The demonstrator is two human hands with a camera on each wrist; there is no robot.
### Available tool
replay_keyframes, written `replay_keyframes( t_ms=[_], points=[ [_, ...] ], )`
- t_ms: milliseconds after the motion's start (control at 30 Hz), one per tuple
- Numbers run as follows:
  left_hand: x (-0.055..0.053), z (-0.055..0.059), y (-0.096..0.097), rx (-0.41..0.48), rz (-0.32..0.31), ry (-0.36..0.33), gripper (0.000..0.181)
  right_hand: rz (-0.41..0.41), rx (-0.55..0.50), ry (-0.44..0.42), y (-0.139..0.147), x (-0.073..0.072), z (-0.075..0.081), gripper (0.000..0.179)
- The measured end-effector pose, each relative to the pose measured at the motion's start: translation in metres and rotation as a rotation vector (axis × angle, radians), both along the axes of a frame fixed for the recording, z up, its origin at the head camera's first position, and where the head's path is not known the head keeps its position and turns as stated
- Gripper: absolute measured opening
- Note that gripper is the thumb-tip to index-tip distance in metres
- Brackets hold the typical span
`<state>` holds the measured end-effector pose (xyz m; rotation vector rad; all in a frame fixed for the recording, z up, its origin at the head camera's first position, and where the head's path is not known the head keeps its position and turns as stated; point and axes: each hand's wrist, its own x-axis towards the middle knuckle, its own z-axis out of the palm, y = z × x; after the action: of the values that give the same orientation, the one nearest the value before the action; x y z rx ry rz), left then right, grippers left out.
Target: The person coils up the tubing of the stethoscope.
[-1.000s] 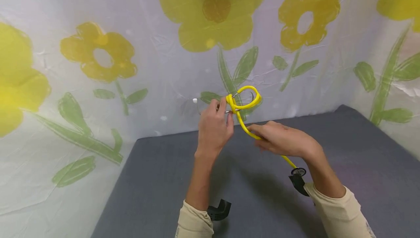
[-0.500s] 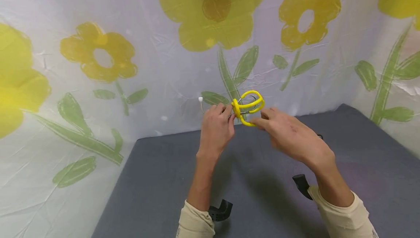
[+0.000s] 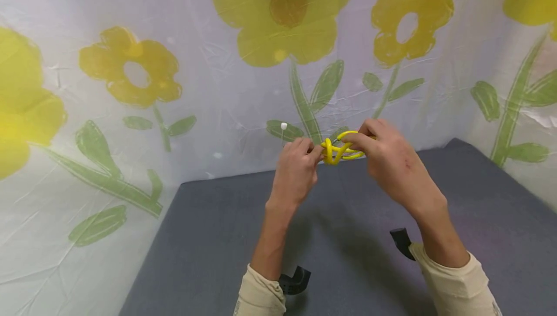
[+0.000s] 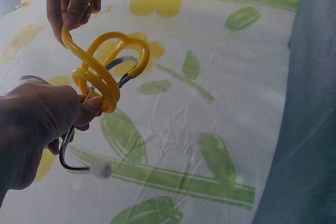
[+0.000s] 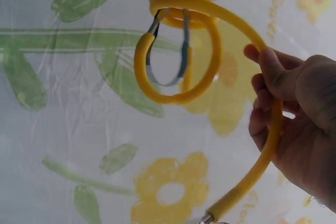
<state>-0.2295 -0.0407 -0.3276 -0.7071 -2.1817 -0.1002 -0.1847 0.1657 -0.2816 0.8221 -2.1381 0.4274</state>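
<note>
A stethoscope with yellow tubing (image 3: pixel 332 154) is held up in front of the curtain. My left hand (image 3: pixel 296 173) pinches its metal ear tubes where the yellow tubing wraps round them. One ear tube (image 4: pixel 62 156) sticks out below that hand in the left wrist view, ending in a white eartip (image 4: pixel 100 169). My right hand (image 3: pixel 393 166) pinches the free length of tubing (image 5: pixel 269 140) between thumb and fingers, to the right of the wraps. A loop (image 5: pixel 176 98) stands out from the wraps. Only a metal end (image 5: pixel 208 217) shows where the tubing leaves the right wrist view.
A grey padded surface (image 3: pixel 348 267) lies below both hands. Behind it hangs a pale curtain (image 3: pixel 230 112) printed with yellow flowers. Black curved pieces (image 3: pixel 297 281) sit at both wrists, beside beige sleeves (image 3: pixel 261 292).
My right hand has risen and carried the free tubing up and round the ear tubes, adding a wrap. My left hand has shifted slightly right. The chestpiece has gone out of the head view.
</note>
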Motion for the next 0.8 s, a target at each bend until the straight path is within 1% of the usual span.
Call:
replay_keyframes(
  t_ms=[100,233,300,400,467,567,667,800],
  points=[
    [0.001,0.0,0.001,-0.023,-0.03,0.003,0.009,-0.012,-0.042,0.029,0.001,-0.006,-0.001,0.035],
    [0.005,0.001,0.003,-0.046,-0.044,-0.005,0.009,-0.031,-0.099,0.055,0.003,-0.012,-0.003,0.026],
    [0.006,0.001,0.006,-0.068,-0.053,-0.012,0.01,-0.035,-0.128,0.063,0.004,-0.013,-0.004,0.023],
    [0.007,-0.001,0.012,-0.112,-0.091,-0.032,0.015,-0.05,-0.167,0.076,0.006,-0.013,-0.003,0.021],
    [0.007,-0.003,0.014,-0.122,-0.115,-0.056,0.017,-0.064,-0.204,0.084,0.009,-0.012,-0.002,0.021],
    [0.008,-0.003,0.014,-0.093,-0.12,-0.077,0.015,-0.073,-0.263,0.111,0.011,-0.01,0.0,0.019],
    [0.007,-0.003,0.011,-0.036,-0.116,-0.092,0.011,-0.057,-0.319,0.155,0.011,-0.009,0.002,0.015],
    [0.005,-0.003,0.011,-0.008,-0.095,-0.13,0.007,-0.025,-0.338,0.23,0.007,-0.008,0.005,0.013]
  ],
)
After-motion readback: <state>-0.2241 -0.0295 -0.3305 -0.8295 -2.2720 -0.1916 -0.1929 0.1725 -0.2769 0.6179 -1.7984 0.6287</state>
